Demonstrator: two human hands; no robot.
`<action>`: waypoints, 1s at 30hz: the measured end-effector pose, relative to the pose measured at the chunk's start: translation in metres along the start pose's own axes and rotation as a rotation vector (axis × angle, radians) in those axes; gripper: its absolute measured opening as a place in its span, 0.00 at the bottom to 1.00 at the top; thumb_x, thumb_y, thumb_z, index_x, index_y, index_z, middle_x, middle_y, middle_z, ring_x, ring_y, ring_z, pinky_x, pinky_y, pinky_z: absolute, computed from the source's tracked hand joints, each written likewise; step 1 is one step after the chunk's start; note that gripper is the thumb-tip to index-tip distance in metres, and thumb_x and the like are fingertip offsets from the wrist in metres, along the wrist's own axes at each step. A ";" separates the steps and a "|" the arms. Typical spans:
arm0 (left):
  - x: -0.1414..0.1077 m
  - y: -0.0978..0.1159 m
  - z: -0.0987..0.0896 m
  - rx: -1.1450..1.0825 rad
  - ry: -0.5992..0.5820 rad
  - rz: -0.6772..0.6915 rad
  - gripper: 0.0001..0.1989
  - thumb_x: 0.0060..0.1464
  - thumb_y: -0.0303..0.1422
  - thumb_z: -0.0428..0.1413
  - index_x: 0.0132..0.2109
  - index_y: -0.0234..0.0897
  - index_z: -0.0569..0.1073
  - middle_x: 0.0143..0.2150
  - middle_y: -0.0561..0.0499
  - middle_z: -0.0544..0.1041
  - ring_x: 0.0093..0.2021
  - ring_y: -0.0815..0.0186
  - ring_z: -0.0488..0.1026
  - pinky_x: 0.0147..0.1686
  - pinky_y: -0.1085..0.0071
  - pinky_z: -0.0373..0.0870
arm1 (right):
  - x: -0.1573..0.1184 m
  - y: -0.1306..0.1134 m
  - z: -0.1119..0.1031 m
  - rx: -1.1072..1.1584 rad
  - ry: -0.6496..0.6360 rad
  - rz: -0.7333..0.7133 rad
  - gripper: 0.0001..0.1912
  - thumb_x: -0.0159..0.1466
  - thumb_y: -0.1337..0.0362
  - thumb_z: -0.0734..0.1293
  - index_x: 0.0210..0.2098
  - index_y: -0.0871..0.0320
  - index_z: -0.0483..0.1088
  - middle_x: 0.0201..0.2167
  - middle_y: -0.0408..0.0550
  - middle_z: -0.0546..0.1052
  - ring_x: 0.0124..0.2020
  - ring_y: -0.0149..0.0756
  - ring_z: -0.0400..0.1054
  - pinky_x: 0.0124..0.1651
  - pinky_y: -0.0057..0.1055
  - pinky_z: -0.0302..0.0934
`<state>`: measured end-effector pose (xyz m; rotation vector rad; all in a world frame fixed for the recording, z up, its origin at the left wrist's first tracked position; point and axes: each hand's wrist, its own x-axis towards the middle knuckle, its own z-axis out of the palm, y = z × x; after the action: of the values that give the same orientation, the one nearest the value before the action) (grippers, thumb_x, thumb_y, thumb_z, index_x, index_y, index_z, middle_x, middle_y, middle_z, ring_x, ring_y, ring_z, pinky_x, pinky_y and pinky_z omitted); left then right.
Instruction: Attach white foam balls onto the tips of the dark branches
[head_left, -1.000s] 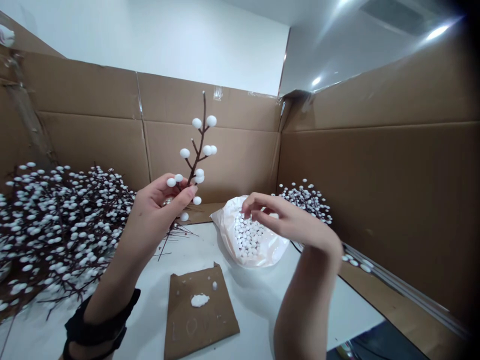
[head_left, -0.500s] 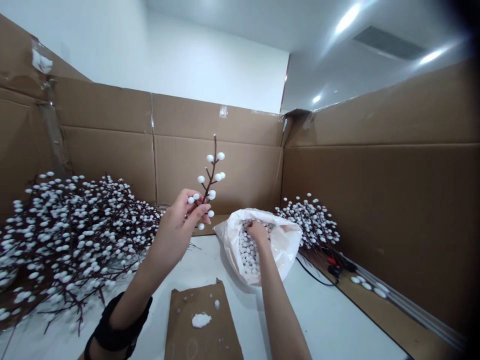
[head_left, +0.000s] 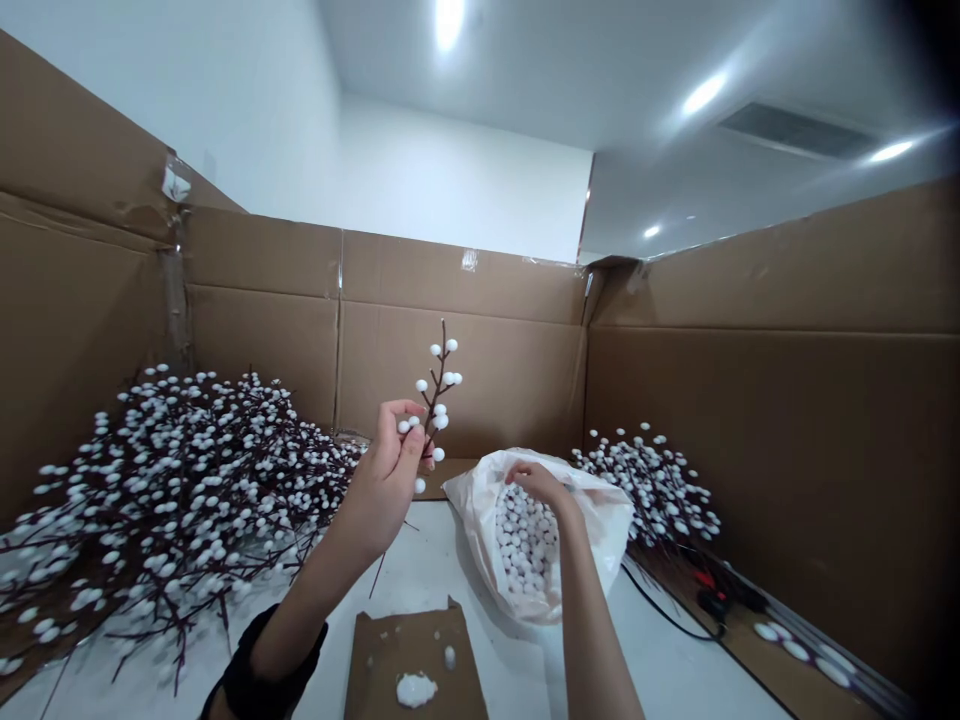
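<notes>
My left hand pinches a brown artificial berry branch with white balls along its twigs. The branch stands nearly upright, its bare tip at the top. Over the mouth of a white plastic bag, my right hand has its fingers curled together. Whether a ball is between those fingertips is too small to tell. Many loose white balls fill the bag below it. Nearer to me, a cardboard piece carries a blob of white paste and a small white lump.
A big heap of finished berry branches lies at the left, and a smaller bunch lies right of the bag. Tall cardboard walls enclose the white table. A black cable and white oval pieces lie at the right.
My right hand has risen out of the balls to the bag's upper rim. The left hand still grips the branch. The whole view has shifted, with things appearing lower and further right.
</notes>
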<state>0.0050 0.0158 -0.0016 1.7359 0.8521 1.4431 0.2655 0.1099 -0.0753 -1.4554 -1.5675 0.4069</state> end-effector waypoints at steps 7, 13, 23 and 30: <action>-0.001 0.001 -0.001 -0.110 -0.053 0.031 0.05 0.62 0.37 0.45 0.42 0.43 0.62 0.34 0.54 0.69 0.33 0.69 0.65 0.30 0.75 0.61 | -0.021 -0.079 -0.017 0.258 -0.033 -0.197 0.14 0.65 0.56 0.58 0.40 0.57 0.71 0.24 0.40 0.63 0.26 0.29 0.56 0.30 0.27 0.54; -0.002 0.013 -0.003 -0.264 -0.198 -0.061 0.07 0.52 0.35 0.55 0.37 0.37 0.70 0.32 0.53 0.69 0.31 0.70 0.63 0.30 0.76 0.59 | -0.055 -0.131 -0.011 0.599 -0.096 -0.373 0.11 0.63 0.54 0.64 0.39 0.52 0.72 0.26 0.40 0.63 0.28 0.29 0.56 0.33 0.27 0.52; 0.002 0.010 -0.008 -0.684 -0.437 -0.286 0.13 0.45 0.30 0.63 0.40 0.35 0.71 0.29 0.52 0.70 0.29 0.72 0.65 0.27 0.77 0.58 | -0.055 -0.141 0.010 0.879 -0.325 -0.364 0.13 0.55 0.53 0.72 0.31 0.56 0.73 0.24 0.40 0.71 0.24 0.28 0.62 0.31 0.27 0.58; 0.007 -0.003 -0.007 -0.713 -0.494 -0.302 0.12 0.46 0.32 0.63 0.38 0.34 0.72 0.26 0.54 0.66 0.28 0.71 0.64 0.26 0.77 0.58 | -0.060 -0.147 0.015 0.925 -0.402 -0.327 0.13 0.52 0.54 0.74 0.30 0.55 0.73 0.22 0.41 0.73 0.21 0.30 0.66 0.24 0.28 0.63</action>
<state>-0.0005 0.0241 0.0005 1.2530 0.2585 0.8926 0.1572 0.0244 0.0048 -0.4116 -1.5492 1.0953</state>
